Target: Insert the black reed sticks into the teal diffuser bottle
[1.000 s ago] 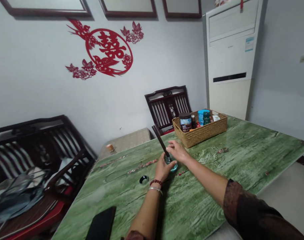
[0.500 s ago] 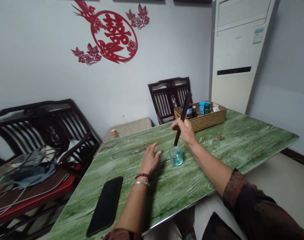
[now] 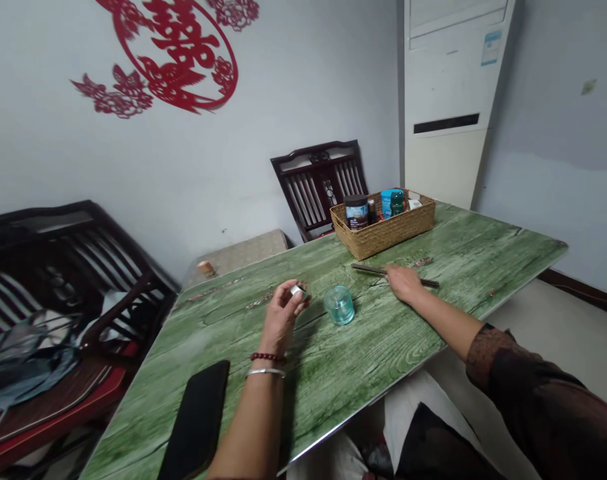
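Observation:
A small clear bluish glass jar (image 3: 339,305) stands on the green wood-grain table (image 3: 363,347). My left hand (image 3: 283,313) is raised just left of the jar and pinches a small round lid (image 3: 299,291) between its fingertips. My right hand (image 3: 404,281) lies on the table to the jar's right, resting on a pair of dark chopsticks (image 3: 373,269) that lie flat; its fingers are curled over them.
A woven basket (image 3: 383,233) with jars and bottles stands at the table's far side. A black phone (image 3: 196,420) lies near the front left edge. A dark wooden chair (image 3: 318,183) is behind the table, a bench (image 3: 58,267) at left, a white air conditioner (image 3: 448,100) at back right.
My right hand lifted the chopsticks out of the jar and laid them flat on the table. My left hand let go of the jar and picked the lid up.

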The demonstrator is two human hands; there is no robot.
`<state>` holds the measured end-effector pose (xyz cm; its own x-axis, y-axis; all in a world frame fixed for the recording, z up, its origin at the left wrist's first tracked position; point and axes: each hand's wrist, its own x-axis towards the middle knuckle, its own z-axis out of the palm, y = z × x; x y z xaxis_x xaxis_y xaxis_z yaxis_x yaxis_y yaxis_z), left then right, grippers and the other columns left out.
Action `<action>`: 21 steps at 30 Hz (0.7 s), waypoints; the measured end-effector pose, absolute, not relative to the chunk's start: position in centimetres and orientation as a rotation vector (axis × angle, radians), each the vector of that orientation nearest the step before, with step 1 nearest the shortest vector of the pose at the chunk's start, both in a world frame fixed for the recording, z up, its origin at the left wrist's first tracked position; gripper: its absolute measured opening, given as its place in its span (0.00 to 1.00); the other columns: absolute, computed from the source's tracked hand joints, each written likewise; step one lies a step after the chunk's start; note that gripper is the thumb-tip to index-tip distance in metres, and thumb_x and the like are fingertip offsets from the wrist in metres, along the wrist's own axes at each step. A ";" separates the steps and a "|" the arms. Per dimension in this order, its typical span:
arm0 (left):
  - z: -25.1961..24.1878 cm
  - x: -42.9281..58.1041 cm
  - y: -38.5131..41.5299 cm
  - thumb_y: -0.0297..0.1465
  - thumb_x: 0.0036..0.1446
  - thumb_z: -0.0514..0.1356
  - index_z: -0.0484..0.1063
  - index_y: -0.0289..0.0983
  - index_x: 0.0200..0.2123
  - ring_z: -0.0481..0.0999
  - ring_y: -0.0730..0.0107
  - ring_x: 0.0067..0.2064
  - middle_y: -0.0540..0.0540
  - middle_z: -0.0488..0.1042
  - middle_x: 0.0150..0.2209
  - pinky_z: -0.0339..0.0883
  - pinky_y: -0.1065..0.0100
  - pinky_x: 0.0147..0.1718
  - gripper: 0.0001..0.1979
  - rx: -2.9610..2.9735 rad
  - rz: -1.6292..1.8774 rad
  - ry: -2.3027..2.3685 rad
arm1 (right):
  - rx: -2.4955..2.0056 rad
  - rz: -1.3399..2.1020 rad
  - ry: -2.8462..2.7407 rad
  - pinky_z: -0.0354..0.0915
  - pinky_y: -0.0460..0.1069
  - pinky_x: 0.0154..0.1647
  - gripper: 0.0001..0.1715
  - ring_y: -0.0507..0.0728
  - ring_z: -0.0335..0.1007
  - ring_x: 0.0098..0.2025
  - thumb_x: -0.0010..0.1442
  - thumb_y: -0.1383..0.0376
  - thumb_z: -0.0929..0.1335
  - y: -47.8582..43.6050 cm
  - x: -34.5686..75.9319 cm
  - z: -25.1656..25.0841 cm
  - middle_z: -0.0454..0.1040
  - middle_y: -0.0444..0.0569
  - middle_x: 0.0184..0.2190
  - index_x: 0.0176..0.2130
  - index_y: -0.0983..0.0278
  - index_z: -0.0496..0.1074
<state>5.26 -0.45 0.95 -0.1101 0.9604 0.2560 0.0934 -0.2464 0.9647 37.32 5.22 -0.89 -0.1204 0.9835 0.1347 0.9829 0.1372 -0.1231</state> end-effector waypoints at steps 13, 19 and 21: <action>-0.1 10.8 0.8 0.36 0.43 0.74 0.64 0.40 0.38 0.79 0.60 0.52 0.42 0.78 0.51 0.68 0.55 0.55 0.24 1.406 1.552 0.979 | -1.895 -0.215 -2.132 0.57 0.58 0.53 0.18 0.67 0.65 0.54 0.67 0.58 0.67 6.8 38.3 -3.2 0.73 0.62 0.50 0.51 0.68 0.72; -0.5 11.4 0.3 0.38 0.43 0.73 0.64 0.40 0.38 0.77 0.56 0.53 0.41 0.78 0.50 0.68 0.54 0.54 0.24 1.484 1.473 1.029 | -1.850 -0.190 -2.095 0.56 0.58 0.53 0.18 0.67 0.64 0.53 0.67 0.58 0.67 6.3 38.4 -2.7 0.73 0.62 0.49 0.51 0.67 0.72; -0.4 11.6 0.2 0.37 0.44 0.73 0.66 0.40 0.38 0.77 0.57 0.54 0.41 0.78 0.49 0.67 0.54 0.55 0.23 1.527 1.470 1.037 | -1.740 -0.191 -2.085 0.56 0.58 0.54 0.17 0.66 0.64 0.53 0.67 0.59 0.66 5.7 38.1 -2.1 0.73 0.61 0.48 0.51 0.66 0.72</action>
